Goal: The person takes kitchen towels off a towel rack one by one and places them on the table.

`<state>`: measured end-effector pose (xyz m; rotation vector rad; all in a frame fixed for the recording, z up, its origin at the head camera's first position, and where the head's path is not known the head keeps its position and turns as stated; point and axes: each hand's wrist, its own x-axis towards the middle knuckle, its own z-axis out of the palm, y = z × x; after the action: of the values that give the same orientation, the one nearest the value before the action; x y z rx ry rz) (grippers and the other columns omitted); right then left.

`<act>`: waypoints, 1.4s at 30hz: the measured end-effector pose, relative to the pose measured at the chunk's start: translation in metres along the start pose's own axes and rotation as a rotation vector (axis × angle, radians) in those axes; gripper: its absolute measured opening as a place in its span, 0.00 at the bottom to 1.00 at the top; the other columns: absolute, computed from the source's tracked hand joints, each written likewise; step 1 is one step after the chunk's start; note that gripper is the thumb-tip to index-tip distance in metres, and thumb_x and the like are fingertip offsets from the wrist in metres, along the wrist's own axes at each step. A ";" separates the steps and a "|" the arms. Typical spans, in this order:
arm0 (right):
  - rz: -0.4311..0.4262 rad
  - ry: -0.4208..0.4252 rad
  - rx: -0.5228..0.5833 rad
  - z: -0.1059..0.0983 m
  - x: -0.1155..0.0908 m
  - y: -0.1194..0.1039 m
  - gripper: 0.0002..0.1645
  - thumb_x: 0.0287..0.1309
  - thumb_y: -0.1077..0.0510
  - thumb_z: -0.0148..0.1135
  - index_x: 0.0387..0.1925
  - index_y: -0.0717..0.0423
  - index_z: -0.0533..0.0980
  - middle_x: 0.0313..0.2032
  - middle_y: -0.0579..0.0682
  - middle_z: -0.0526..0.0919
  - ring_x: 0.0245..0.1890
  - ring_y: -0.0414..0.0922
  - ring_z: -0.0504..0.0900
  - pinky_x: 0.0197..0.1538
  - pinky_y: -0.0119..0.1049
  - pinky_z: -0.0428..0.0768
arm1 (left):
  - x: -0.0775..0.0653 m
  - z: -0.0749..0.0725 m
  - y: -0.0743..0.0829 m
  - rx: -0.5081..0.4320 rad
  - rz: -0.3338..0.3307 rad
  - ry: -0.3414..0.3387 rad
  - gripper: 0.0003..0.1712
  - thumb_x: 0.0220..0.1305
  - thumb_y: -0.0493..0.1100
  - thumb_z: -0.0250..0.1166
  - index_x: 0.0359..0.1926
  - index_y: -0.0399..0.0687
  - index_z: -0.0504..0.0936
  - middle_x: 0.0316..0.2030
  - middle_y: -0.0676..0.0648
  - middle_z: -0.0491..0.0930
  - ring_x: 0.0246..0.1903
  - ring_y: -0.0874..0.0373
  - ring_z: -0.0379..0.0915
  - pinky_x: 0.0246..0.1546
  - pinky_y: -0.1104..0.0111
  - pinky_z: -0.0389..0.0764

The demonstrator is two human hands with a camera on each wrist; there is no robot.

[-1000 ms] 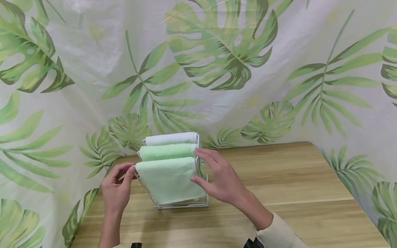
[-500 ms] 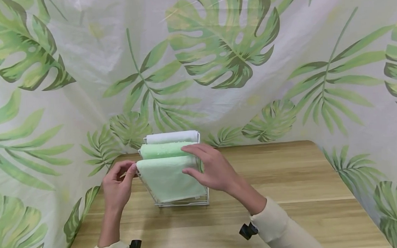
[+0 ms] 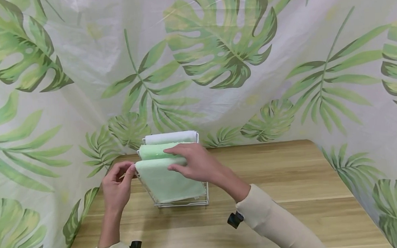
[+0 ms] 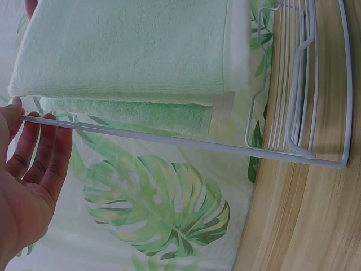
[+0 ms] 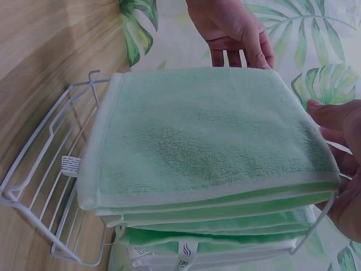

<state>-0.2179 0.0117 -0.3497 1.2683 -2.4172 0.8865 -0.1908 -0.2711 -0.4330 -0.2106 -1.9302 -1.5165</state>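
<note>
Towel, pale green, hangs on white wire rack, lower centre-left of head view. Left hand pinches rack end by towel's top left corner; right hand, fingers loosely spread, grips nothing, over towel's top fold, contact unclear. Greener towel, white towel behind.

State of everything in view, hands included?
Rack: upright on the table, loaded with three towels.
Front towel: pale green, hung over the rack, layered.
Middle towel: green, hung behind it.
White towel: hung at the back.
Left hand: pinching the rack's front left end.
Right hand: at the front towel's top, thumb and fingers apart; contact unclear.
Backdrop: hanging, creased.
</note>
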 end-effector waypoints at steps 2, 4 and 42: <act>0.012 -0.028 0.006 0.002 0.004 0.000 0.28 0.70 0.49 0.73 0.67 0.54 0.82 0.61 0.49 0.89 0.57 0.44 0.90 0.63 0.42 0.87 | 0.000 0.000 0.000 0.002 -0.002 -0.002 0.08 0.73 0.31 0.68 0.46 0.25 0.85 0.35 0.50 0.85 0.34 0.70 0.86 0.36 0.76 0.90; 0.026 -0.051 0.009 0.003 0.009 0.000 0.27 0.70 0.48 0.73 0.66 0.53 0.82 0.60 0.47 0.89 0.56 0.42 0.90 0.62 0.40 0.87 | 0.000 0.000 0.000 0.004 -0.002 -0.002 0.08 0.73 0.31 0.68 0.46 0.26 0.85 0.35 0.49 0.85 0.34 0.70 0.86 0.36 0.76 0.90; 0.187 -0.041 -0.059 -0.001 0.019 -0.009 0.10 0.70 0.49 0.73 0.48 0.44 0.92 0.44 0.42 0.95 0.16 0.32 0.54 0.22 0.25 0.53 | 0.000 0.002 -0.001 0.026 0.035 0.020 0.06 0.72 0.29 0.68 0.44 0.25 0.84 0.34 0.49 0.85 0.33 0.70 0.85 0.34 0.78 0.89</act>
<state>-0.2216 -0.0039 -0.3356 1.0632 -2.6067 0.8373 -0.1918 -0.2691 -0.4339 -0.2155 -1.9193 -1.4653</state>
